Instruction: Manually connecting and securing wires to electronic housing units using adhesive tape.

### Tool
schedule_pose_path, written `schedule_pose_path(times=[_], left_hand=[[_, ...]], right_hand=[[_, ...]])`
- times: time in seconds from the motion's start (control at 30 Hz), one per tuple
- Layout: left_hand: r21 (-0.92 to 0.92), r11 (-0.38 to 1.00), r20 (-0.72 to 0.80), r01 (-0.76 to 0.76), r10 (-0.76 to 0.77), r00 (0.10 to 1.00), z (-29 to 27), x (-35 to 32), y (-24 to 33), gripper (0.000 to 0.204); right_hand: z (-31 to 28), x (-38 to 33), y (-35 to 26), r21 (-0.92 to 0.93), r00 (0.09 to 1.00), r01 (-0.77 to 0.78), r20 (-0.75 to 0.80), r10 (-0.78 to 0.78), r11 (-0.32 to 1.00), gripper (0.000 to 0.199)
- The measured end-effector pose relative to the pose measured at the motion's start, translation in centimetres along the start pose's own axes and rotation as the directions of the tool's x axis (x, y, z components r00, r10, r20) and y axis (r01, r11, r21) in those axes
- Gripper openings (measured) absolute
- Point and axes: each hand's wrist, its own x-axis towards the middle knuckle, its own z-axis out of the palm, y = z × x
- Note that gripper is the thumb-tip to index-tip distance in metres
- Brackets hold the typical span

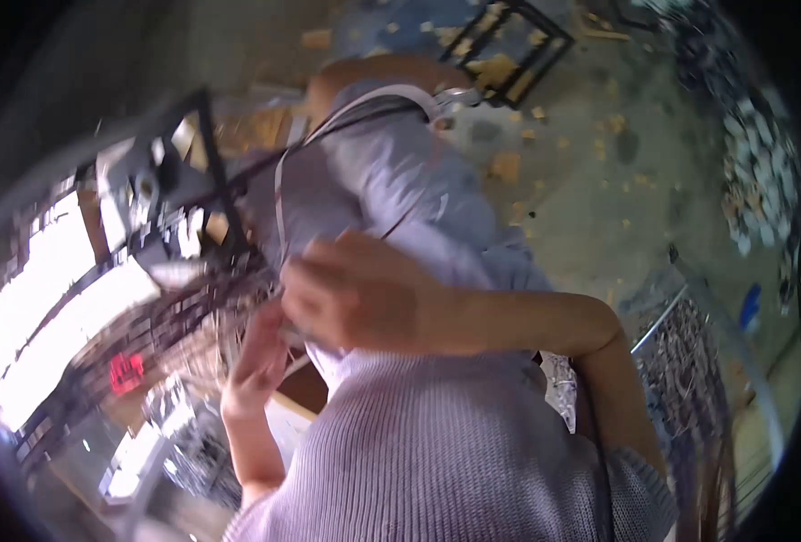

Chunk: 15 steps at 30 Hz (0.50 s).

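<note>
My right hand (355, 294) reaches across my lap from the right, its fingers curled closed. What they hold, if anything, is hidden and blurred. Just below and to its left is my left hand (260, 361), smeared by motion. Its upper fingers go in beside the right hand's curled fingers, so their tips do not show clearly. A thin pale cord (279, 194) rises from close by the right hand and arcs over my knees. Whether either hand grips the cord I cannot tell.
A black metal frame (210, 154) stands at the left, and another black frame (554, 68) lies at the far side. Yellowish scraps litter the floor (590, 199). Pale pieces (762, 172) are heaped at the right. A red object (127, 372) sits at the left.
</note>
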Motion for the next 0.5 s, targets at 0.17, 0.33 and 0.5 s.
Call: schedule_pose_path(times=[0.17, 0.33, 0.5], left_hand=[[-0.139, 0.989, 0.152, -0.051, 0.072, 0.986, -0.4, 4.1, 0.7, 0.058], [-0.287, 0.955, 0.118, 0.073, -0.040, 0.992, 0.9, 4.8, -0.1, 0.048], [0.298, 0.923, 0.114, -0.244, 0.219, 0.969, 0.4, 4.0, -1.5, 0.039]], right_hand=[[-2.3, -0.4, 0.1, -0.186, 0.993, -0.113, -0.056, 0.104, 0.976, 0.013], [-3.4, -1.0, 0.8, -0.299, 0.996, 0.039, -0.065, -0.061, 0.953, 0.024], [-3.2, -0.1, -0.6, 0.069, 0.986, -0.049, 0.164, 0.038, 0.996, 0.031]])
